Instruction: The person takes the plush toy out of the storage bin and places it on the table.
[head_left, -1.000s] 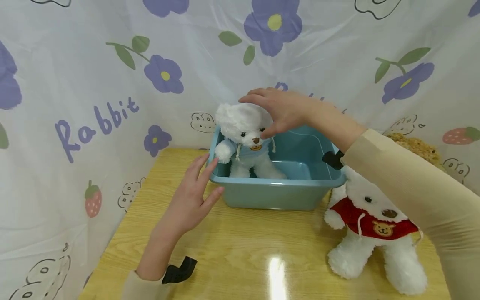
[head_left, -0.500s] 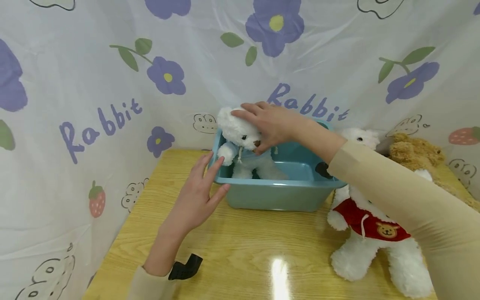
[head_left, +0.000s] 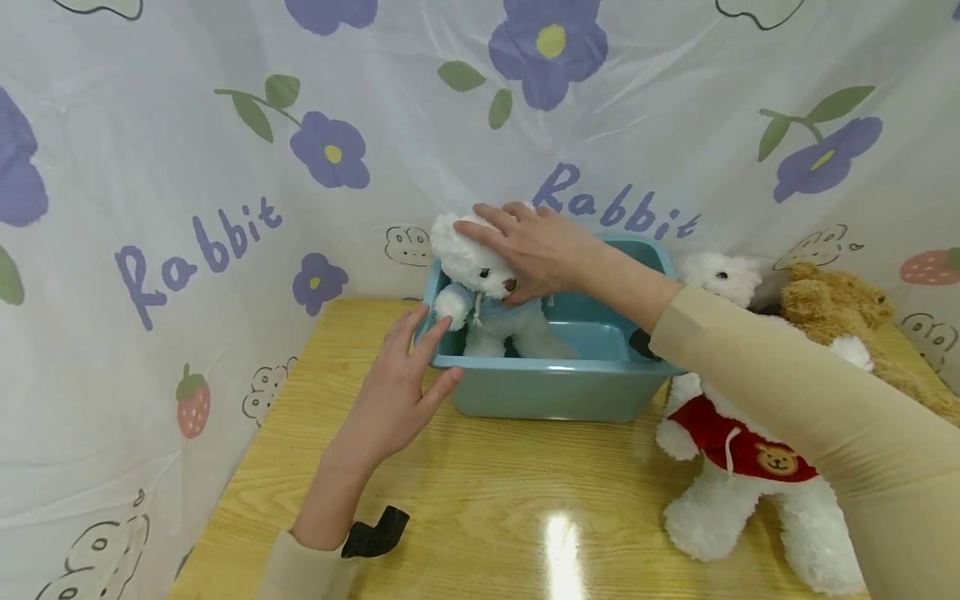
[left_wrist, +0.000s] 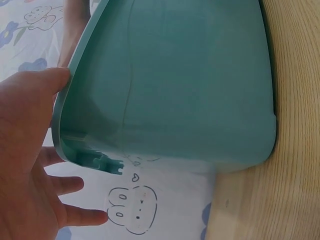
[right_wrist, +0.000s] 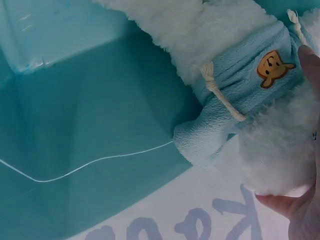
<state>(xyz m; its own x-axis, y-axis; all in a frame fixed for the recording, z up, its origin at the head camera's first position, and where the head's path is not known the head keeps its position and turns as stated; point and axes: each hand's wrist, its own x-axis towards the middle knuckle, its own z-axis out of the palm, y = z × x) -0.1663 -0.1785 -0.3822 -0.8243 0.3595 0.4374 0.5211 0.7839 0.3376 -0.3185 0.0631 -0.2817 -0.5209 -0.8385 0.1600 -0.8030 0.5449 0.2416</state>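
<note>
A white teddy bear (head_left: 467, 258) in a light blue hoodie sits upright in the left end of a blue-green plastic tub (head_left: 551, 392). My right hand (head_left: 551, 248) grips its head from above, covering the right side of the head. In the right wrist view, thumb and fingers lie on opposite sides of the head, above the blue hoodie (right_wrist: 250, 75) with its bear patch. My left hand (head_left: 390, 400) is at the tub's left front corner, fingers spread. The left wrist view has its thumb touching the tub's rim (left_wrist: 62, 110), the other fingers straight beyond it.
Right of the tub stands a white teddy bear in a red hoodie (head_left: 727, 508), partly behind my right sleeve. Behind it are another white plush toy (head_left: 720, 279) and a brown plush toy (head_left: 832, 304). A patterned cloth (head_left: 405, 100) hangs behind the wooden table (head_left: 480, 500).
My right hand has come down and left onto the bear's head and now grips it. The left hand has stayed nearly in place at the tub's corner.
</note>
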